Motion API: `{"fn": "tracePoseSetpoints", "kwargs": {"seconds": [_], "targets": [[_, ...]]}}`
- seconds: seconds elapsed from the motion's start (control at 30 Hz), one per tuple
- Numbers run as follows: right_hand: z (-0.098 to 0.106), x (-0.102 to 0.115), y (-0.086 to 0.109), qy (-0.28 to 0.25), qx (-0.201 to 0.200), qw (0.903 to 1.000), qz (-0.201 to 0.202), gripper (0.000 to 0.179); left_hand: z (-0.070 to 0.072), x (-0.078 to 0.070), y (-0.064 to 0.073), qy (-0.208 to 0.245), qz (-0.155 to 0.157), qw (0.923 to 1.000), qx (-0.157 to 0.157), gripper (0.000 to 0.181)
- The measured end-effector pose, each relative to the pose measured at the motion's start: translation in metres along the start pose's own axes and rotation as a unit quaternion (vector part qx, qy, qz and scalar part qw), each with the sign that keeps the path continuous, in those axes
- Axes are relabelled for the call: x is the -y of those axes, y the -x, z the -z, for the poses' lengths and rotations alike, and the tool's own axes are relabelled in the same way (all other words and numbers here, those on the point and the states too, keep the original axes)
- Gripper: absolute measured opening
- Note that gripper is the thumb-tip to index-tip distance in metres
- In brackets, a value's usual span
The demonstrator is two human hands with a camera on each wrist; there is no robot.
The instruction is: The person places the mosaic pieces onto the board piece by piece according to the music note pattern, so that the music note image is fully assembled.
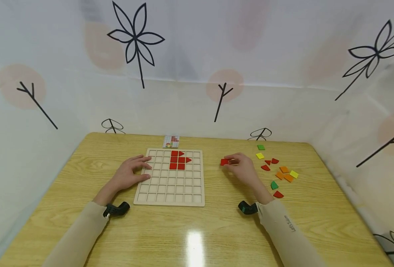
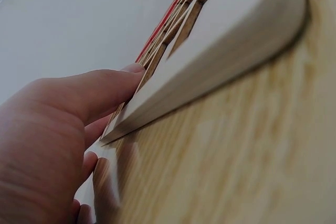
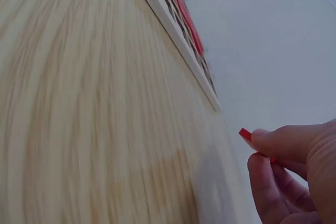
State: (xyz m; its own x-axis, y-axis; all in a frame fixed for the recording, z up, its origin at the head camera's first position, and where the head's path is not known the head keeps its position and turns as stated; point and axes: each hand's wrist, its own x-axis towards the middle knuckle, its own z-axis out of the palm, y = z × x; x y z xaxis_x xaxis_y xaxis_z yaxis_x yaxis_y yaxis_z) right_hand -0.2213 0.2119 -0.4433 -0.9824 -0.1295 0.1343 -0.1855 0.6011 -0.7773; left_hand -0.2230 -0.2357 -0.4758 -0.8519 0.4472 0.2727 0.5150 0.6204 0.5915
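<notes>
Pinch grip on the right hand (image 1: 242, 170): thumb and fingers hold a red square tile (image 1: 224, 162), its edge poking past the fingertips in the right wrist view. Tile is right of the grid board (image 1: 168, 200), between it and the loose pieces (image 1: 279, 175). Right forearm comes in from lower right, hand angled toward the board. Left hand (image 1: 130, 173) grips nothing, fingers spread and fairly straight at the board's left side, thumb resting on the edge. Both wrists wear black mounts (image 1: 249, 208).

Board lies flat on the wooden table (image 1: 156, 233), has square cells. Toward its far side, cells hold red pieces (image 1: 174, 160): five squares, two triangles pointing right. Loose pieces, right of right hand: red, orange, yellow, green. Small pattern card (image 1: 171, 141) sits just beyond the board's far edge.
</notes>
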Motion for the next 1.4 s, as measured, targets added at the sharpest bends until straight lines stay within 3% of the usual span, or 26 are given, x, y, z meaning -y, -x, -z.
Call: {"fn": "tracePoseSetpoints", "kwargs": {"seconds": [0.2, 0.5, 0.63, 0.8, 1.1, 1.4], "targets": [[-0.033, 0.018, -0.010, -0.024, 0.023, 0.9994, -0.004, 0.029, -0.002, 0.001, 0.000, -0.002, -0.005, 1.0000, -0.005, 0.026], [-0.071, 0.037, -0.017, -0.047, 0.062, 0.9956, 0.052, 0.024, -0.003, 0.000, 0.000, 0.000, -0.006, 1.0000, 0.003, 0.028], [-0.081, 0.040, -0.020, -0.048, 0.074, 0.9944, 0.059, 0.022, -0.002, -0.002, 0.001, -0.002, -0.010, 0.9999, 0.003, 0.028], [-0.085, 0.046, -0.025, -0.022, 0.096, 0.9943, 0.041, 0.019, -0.002, -0.003, 0.001, -0.003, -0.011, 0.9999, 0.002, 0.028], [-0.081, 0.054, -0.033, -0.040, 0.147, 0.9882, -0.019, 0.021, 0.000, -0.002, 0.001, -0.006, -0.003, 1.0000, 0.001, 0.027], [-0.079, 0.055, -0.036, -0.039, 0.162, 0.9857, -0.025, 0.019, 0.000, -0.002, 0.001, -0.002, -0.004, 1.0000, -0.002, 0.026]]}}
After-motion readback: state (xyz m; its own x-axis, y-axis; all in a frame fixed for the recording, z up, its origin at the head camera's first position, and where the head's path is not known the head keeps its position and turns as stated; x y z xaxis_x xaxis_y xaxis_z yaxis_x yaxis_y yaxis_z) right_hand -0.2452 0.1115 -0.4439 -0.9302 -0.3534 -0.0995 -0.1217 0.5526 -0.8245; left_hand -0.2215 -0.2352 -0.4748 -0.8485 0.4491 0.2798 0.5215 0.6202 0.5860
